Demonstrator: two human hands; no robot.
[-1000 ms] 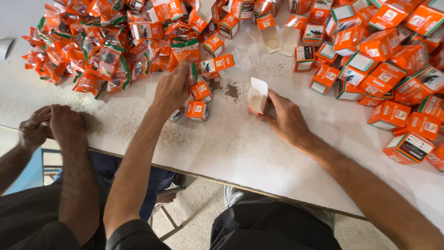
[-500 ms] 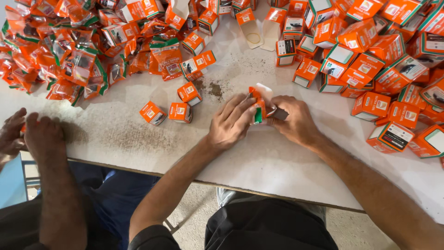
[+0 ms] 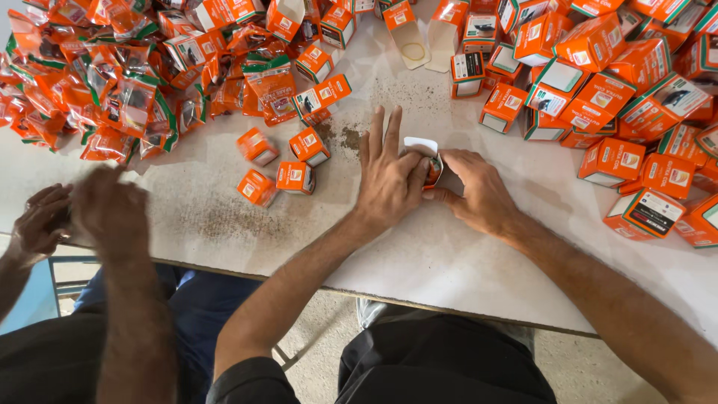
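Note:
My left hand [image 3: 389,176] and my right hand [image 3: 479,191] meet at the middle of the white table [image 3: 419,254], both around one small orange carton [image 3: 428,158] with its white flap open on top. My left fingers are spread over the carton's left side and my right fingers pinch its right side. Several small closed orange cartons [image 3: 284,161] lie just left of my left hand.
A heap of orange and green plastic pouches [image 3: 127,75] covers the far left. Orange cartons [image 3: 621,82] pile up at the right and back. Another person's hands [image 3: 82,213] work at the table's near left edge. Brown dust [image 3: 344,138] marks the tabletop.
My left hand reached to the loose cartons, then came back to the carton held by my right hand. Both hands now press closer around it. The other person's hands moved.

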